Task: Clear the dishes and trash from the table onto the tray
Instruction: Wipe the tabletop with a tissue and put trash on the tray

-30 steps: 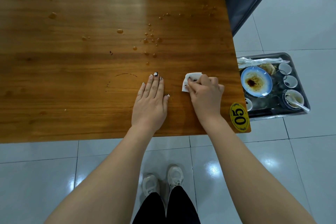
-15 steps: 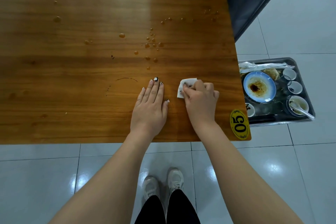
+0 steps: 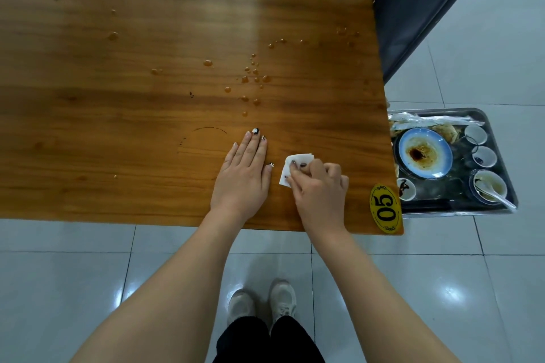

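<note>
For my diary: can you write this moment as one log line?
left hand: flat on table | right hand: holds napkin | tray: holds plate

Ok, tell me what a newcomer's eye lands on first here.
The two hands near the table's front edge: the right hand grips a white napkin on the wood, and the left hand lies flat beside it. Beyond them, brown droplets dot the tabletop. Off the right edge sits a metal tray with a sauce-stained blue plate.
</note>
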Demonstrator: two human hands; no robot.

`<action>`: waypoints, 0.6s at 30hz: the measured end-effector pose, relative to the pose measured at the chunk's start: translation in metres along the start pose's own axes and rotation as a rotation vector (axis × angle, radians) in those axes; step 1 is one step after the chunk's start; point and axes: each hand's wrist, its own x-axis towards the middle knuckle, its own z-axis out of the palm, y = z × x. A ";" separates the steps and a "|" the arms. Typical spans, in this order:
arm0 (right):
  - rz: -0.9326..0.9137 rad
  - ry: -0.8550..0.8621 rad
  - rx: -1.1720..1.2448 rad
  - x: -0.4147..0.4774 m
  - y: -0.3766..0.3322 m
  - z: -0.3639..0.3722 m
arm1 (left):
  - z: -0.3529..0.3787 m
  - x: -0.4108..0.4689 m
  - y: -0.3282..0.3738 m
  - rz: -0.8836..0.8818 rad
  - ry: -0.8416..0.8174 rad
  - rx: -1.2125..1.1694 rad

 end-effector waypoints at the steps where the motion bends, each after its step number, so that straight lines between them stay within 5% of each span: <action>1: 0.004 0.001 0.008 0.002 -0.001 0.000 | 0.000 0.000 0.000 0.000 0.004 0.000; 11: 0.071 0.022 0.004 0.028 -0.022 0.014 | -0.005 -0.005 -0.004 0.027 0.054 -0.200; 18: -0.005 0.054 0.140 0.019 -0.081 0.007 | -0.038 -0.025 -0.066 -0.216 0.232 -0.424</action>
